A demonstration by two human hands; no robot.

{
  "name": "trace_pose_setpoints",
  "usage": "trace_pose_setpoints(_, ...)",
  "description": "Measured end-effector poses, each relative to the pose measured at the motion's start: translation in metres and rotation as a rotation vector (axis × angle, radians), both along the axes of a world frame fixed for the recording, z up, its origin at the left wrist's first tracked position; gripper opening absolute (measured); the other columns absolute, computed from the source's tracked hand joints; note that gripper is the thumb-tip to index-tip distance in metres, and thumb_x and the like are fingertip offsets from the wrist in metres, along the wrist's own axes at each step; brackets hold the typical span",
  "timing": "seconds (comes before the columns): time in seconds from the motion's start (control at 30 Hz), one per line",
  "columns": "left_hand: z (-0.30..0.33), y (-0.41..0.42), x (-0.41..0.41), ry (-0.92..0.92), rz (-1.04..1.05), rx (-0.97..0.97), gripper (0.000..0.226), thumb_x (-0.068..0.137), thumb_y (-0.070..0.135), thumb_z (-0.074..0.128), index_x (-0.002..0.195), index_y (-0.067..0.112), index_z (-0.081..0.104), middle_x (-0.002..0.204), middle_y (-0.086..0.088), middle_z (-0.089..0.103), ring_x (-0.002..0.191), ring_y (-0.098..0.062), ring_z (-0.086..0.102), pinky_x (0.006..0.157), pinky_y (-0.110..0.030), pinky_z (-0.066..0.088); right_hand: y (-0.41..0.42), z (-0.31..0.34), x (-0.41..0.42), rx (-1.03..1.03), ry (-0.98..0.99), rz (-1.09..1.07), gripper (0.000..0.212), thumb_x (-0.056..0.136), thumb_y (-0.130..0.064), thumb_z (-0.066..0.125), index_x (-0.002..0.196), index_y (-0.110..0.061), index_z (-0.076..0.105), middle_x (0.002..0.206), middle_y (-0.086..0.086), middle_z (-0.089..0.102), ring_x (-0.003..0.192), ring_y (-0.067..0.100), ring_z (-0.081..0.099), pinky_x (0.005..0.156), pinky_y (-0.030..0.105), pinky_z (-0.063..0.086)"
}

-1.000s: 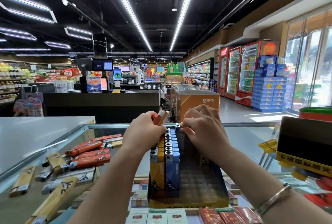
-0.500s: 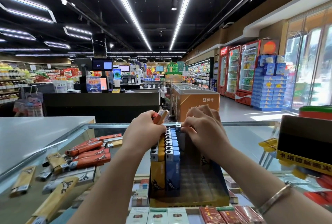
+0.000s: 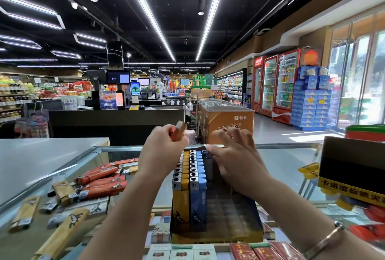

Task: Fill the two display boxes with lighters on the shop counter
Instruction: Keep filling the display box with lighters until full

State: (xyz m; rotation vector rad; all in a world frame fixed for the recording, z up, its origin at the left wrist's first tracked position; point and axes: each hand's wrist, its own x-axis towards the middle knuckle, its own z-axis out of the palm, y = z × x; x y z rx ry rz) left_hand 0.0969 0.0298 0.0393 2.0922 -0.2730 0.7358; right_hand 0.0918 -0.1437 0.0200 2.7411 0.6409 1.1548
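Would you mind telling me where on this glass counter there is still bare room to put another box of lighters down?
The clearest bare patch is the glass counter top between the dark display box and the black-and-yellow cardboard box at the right edge. The grey counter surface at far left is also bare. It is crowded left of the display box, where loose orange and tan lighters lie scattered.

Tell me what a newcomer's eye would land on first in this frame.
Centre front, a dark cardboard display box stands on the glass shop counter, its left side filled with rows of yellow and blue plastic lighters. Above it, the left hand grips an orange lighter while the right hand reaches to the box's far end. Loose orange and tan lighters lie scattered on the left.
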Motion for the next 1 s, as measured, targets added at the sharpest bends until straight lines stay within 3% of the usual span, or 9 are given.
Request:
trace_pose_setpoints(0.13,0.011,-0.001,-0.008,-0.086,-0.123,-0.246,0.015,0.089,0.028,0.057,0.078,0.018,0.062,0.081,-0.007,0.059,0.066,-0.019,0.055,0.069,-0.032,0.051,-0.002,0.006,-0.004,0.385,-0.07,0.139,0.034,0.086,-0.013,0.059,0.12,-0.017,0.062,0.113,-0.004,0.06,0.106,0.018,0.04,0.085,0.028,0.023)
trace_pose_setpoints(0.23,0.017,-0.004,-0.017,-0.051,-0.283,-0.431,0.015,0.086,0.033,0.061,0.075,0.024,0.067,0.049,0.013,0.051,0.044,-0.002,0.045,0.047,-0.016,0.043,-0.002,0.01,-0.007,0.628,-0.013,0.255,0.025,0.087,-0.013,0.061,0.111,-0.017,0.067,0.097,-0.011,0.064,0.093,0.012,0.048,0.08,0.023,0.03)
trace_pose_setpoints(0.33,0.02,-0.006,-0.023,0.028,-0.381,-0.567,0.024,0.069,0.046,0.068,0.069,0.022,0.065,0.043,0.012,0.051,0.038,0.0,0.045,0.038,-0.014,0.039,0.003,0.014,-0.014,0.77,0.15,0.425,0.023,0.085,-0.014,0.064,0.107,-0.02,0.068,0.08,-0.019,0.06,0.079,0.001,0.054,0.072,0.01,0.042)
trace_pose_setpoints(0.47,0.021,-0.009,-0.025,0.095,-0.49,-0.573,0.024,0.053,0.051,0.071,0.061,0.028,0.068,0.048,0.009,0.058,0.041,-0.001,0.049,0.041,-0.014,0.042,0.011,0.018,-0.025,0.908,0.382,0.648,0.026,0.078,-0.018,0.07,0.101,-0.028,0.064,0.076,-0.006,0.068,0.075,0.006,0.064,0.078,0.025,0.054)
trace_pose_setpoints(0.57,0.019,-0.011,-0.024,0.11,-0.548,-0.539,0.026,0.05,0.052,0.073,0.066,0.032,0.071,0.056,0.006,0.063,0.05,-0.005,0.056,0.047,-0.019,0.046,0.018,0.02,-0.031,0.984,0.453,0.774,0.036,0.075,-0.008,0.072,0.101,-0.029,0.061,0.079,0.001,0.071,0.077,0.016,0.068,0.079,0.035,0.056)
trace_pose_setpoints(0.67,0.017,-0.014,-0.024,0.079,-0.573,-0.494,0.03,0.055,0.05,0.073,0.073,0.027,0.071,0.056,0.005,0.061,0.05,-0.009,0.054,0.046,-0.022,0.045,0.019,0.021,-0.032,1.018,0.479,0.82,0.044,0.074,-0.001,0.071,0.103,-0.03,0.057,0.072,-0.001,0.068,0.071,0.014,0.065,0.072,0.032,0.055)
trace_pose_setpoints(0.83,0.017,-0.019,-0.021,0.043,-0.51,-0.534,0.042,0.064,0.057,0.059,0.074,0.017,0.067,0.068,-0.009,0.067,0.059,-0.016,0.063,0.056,-0.025,0.052,0.009,0.025,-0.03,1.209,0.474,0.837,0.025,0.083,0.001,0.059,0.093,-0.021,0.065,0.076,-0.004,0.065,0.071,0.013,0.06,0.068,0.023,0.054)
trace_pose_setpoints(0.9,0.016,-0.02,-0.02,0.026,-0.454,-0.539,0.047,0.07,0.058,0.049,0.074,0.014,0.063,0.061,-0.001,0.066,0.057,-0.008,0.063,0.059,-0.019,0.053,-0.001,0.031,-0.029,1.389,0.477,0.868,0.027,0.085,0.005,0.053,0.089,-0.018,0.068,0.079,-0.003,0.066,0.068,0.014,0.06,0.066,0.023,0.055)
trace_pose_setpoints(1.0,0.017,-0.017,-0.025,-0.005,-0.408,-0.528,0.052,0.083,0.056,0.035,0.084,0.015,0.066,0.044,0.012,0.057,0.04,0.002,0.052,0.046,-0.008,0.043,-0.017,0.04,-0.028,1.534,0.448,0.867,0.029,0.086,0.008,0.049,0.09,-0.015,0.067,0.076,0.006,0.064,0.062,0.014,0.062,0.058,0.025,0.056)
